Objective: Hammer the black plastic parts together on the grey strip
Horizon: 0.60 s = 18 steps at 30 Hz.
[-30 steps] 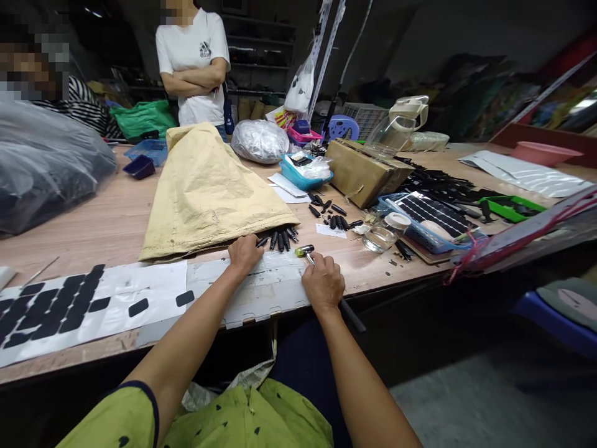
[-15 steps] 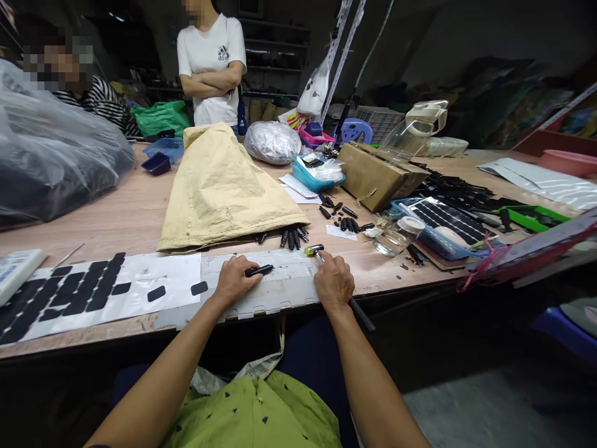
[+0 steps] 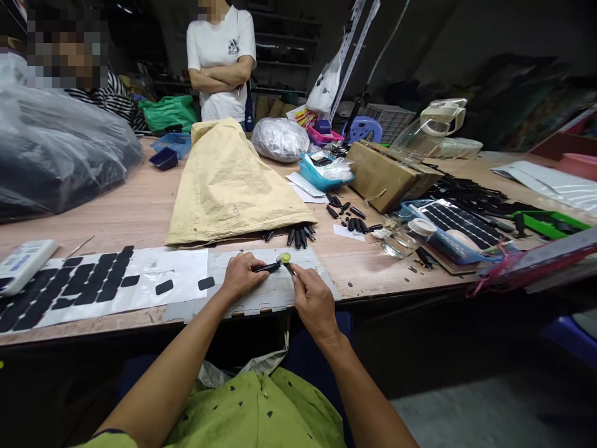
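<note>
My left hand (image 3: 241, 275) is closed round a slim black cylindrical piece (image 3: 268, 267), holding it nearly level above a grey board (image 3: 261, 298). My right hand (image 3: 313, 298) grips a small hammer (image 3: 285, 257) with a yellow-green head. That head is right at the right end of the black piece; whether they touch I cannot tell. Behind my hands, several similar black pieces (image 3: 301, 236) stick out from under a tan cloth sack (image 3: 233, 193). A white sheet (image 3: 186, 267) with rounded black patches (image 3: 164, 287) lies left of my left hand.
More black pieces (image 3: 357, 224) lie beside a cardboard box (image 3: 382, 174). To the right are a glass jar (image 3: 400, 242), a blue basket (image 3: 448, 239) and a green tray (image 3: 550, 224). A large plastic bag (image 3: 60, 149) fills the left. A person in a white shirt (image 3: 221, 56) stands opposite; another person in stripes is at left.
My right hand has moved left, bringing the hammer head from the board's right side to the end of the black piece. The whole view has shifted slightly.
</note>
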Available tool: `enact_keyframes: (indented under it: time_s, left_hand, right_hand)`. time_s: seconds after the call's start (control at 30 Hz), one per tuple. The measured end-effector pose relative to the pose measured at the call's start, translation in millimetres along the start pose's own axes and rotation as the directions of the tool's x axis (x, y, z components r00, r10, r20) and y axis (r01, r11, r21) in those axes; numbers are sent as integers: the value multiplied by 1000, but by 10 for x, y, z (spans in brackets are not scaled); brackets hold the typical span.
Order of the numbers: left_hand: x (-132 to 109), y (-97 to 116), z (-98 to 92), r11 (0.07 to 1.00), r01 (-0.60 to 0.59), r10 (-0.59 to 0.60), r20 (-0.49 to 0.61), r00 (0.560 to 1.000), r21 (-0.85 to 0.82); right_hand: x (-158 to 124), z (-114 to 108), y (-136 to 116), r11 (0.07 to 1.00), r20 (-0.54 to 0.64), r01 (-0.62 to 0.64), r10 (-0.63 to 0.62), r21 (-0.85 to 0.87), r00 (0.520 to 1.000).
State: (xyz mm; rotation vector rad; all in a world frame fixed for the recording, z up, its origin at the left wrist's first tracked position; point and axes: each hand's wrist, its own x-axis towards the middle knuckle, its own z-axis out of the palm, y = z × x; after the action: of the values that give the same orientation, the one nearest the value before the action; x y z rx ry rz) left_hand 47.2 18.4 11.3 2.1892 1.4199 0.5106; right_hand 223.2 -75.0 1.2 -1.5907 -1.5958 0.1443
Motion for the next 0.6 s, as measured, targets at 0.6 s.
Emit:
enact_keyframes:
  time_s: [0.6]
  left_hand:
    - [-6, 7, 1, 1000, -7, 6, -20, 1000, -15]
  right_hand:
    - [70, -3, 82, 994, 2, -67, 68, -83, 998]
